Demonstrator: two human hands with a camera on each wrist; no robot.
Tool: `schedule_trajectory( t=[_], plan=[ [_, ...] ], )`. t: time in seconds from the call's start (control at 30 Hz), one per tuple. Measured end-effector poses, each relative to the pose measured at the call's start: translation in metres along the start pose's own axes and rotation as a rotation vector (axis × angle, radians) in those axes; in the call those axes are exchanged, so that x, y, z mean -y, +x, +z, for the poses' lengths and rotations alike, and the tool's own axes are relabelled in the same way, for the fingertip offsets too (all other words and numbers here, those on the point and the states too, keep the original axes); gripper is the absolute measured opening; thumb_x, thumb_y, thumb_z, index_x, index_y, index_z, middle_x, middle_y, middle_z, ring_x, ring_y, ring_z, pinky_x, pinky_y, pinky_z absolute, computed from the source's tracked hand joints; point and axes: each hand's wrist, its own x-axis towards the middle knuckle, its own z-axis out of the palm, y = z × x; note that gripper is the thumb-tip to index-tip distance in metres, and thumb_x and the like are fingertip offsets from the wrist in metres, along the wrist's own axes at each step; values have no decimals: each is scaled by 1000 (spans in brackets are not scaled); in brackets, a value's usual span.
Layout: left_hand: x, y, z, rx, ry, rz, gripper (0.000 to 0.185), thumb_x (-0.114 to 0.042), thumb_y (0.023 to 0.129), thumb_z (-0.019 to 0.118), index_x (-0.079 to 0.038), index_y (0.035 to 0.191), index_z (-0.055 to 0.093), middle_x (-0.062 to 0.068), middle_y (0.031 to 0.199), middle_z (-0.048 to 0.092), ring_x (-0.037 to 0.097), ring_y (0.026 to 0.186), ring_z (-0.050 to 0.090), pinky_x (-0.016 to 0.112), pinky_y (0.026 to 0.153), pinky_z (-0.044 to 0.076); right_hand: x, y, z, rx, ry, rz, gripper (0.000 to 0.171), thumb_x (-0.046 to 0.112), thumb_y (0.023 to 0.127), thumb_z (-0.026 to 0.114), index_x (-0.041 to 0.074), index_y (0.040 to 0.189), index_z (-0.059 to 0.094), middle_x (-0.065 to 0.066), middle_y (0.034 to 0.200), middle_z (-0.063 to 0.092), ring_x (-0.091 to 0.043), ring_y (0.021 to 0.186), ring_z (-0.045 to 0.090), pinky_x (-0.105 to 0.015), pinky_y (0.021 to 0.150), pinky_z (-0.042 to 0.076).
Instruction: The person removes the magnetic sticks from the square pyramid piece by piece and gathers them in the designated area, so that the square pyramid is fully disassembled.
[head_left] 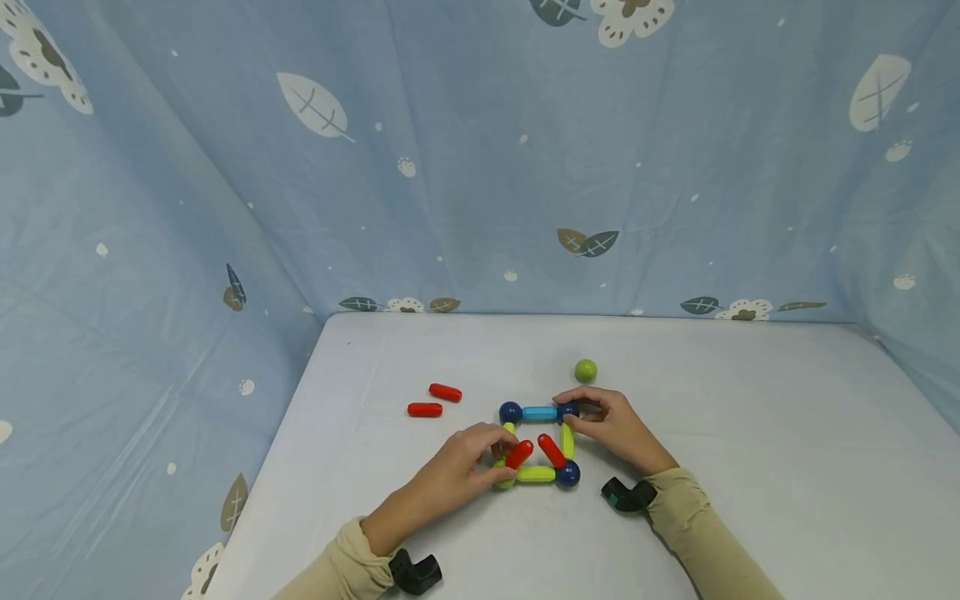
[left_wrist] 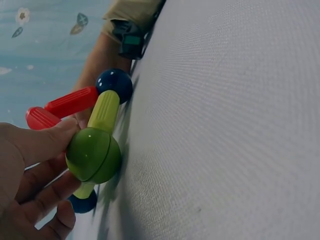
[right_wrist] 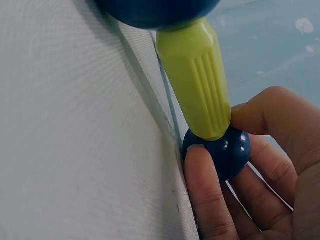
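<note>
I count eight rods point(head_left: 536, 474); my left hand point(head_left: 463, 464) pinches one of two green balls point(left_wrist: 93, 156), my right hand point(head_left: 618, 425) one of three navy balls point(right_wrist: 233, 151).

Your head view is evenly lit; your wrist views look dimmer; glints dot the dark blue ball point(right_wrist: 227, 156); soft shadows edge the white tabletop point(left_wrist: 230, 130); the blue curtain point(right_wrist: 270, 45) blurs.

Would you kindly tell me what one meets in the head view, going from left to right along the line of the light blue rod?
Nearer loose red rod → first dark blue ball → light blue rod → second dark blue ball, pinched by the right hand.
</note>
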Motion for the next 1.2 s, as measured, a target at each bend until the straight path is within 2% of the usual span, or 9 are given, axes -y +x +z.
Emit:
schedule_trajectory(
  t=[0.33,0.57,0.8,1.03,1.2],
  plan=[
    [-2,2,2,32,23,-28,31,-24,95,76,-18,122,63,-4,107,69,8,97,59,23,84,54,1,-1,-2,1,12,3,26,12,95,74,15,121,73,-8,127,72,-23,113,68,-16,89,55],
    [-3,3,2,23,-5,-49,25,-23,98,73,-23,118,59,-9,106,68,5,95,59,22,83,54,-1,-1,-3,5,8,10,26,14,95,74,15,121,73,-8,128,72,-25,115,68,-16,90,54],
    [-3,5,-1,-20,-9,-59,24,-23,95,75,-23,116,63,-10,105,69,6,94,60,22,82,55,1,-1,-4,3,8,-2,26,14,95,74,15,121,73,-8,128,72,-25,113,68,-17,89,55],
    [4,-2,-22,-122,46,-69,23,-22,91,80,-23,112,70,-13,100,68,6,90,58,23,78,53,-2,-1,-1,11,0,13,27,14,95,74,15,121,73,-8,129,71,-15,111,67,-19,88,57],
    [17,-13,-44,-196,101,-100,23,-18,87,83,-24,106,72,-12,99,68,7,88,59,24,77,52,0,0,0,8,-10,23,27,14,95,75,16,121,73,-7,129,71,-16,111,67,-20,88,57]
  ],
)
